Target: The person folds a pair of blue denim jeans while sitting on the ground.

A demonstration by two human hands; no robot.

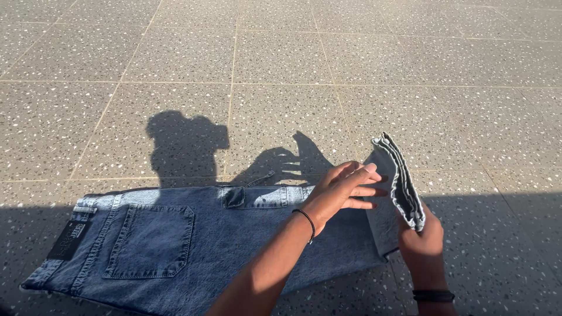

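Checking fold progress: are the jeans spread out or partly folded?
Partly folded. The jeans lie flat at the waist, but the right hand lifts the leg ends, stacked in layers.

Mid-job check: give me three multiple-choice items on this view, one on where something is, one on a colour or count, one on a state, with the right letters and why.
1. Where do the blue jeans lie?
A. on a speckled tile floor
B. on a table
C. on a bed

2. How many back pockets show on the jeans?
A. none
B. one
C. three

3. What is the state of the leg hems?
A. lying flat on the floor
B. lifted, pinched in the right hand
C. rolled into a ball

Key: 1 A, tile joints surround the denim; 2 B, a single patch pocket is visible; 3 B, the hem edges stand up above the right hand while the left hand lies flat, fingers extended, on the denim.
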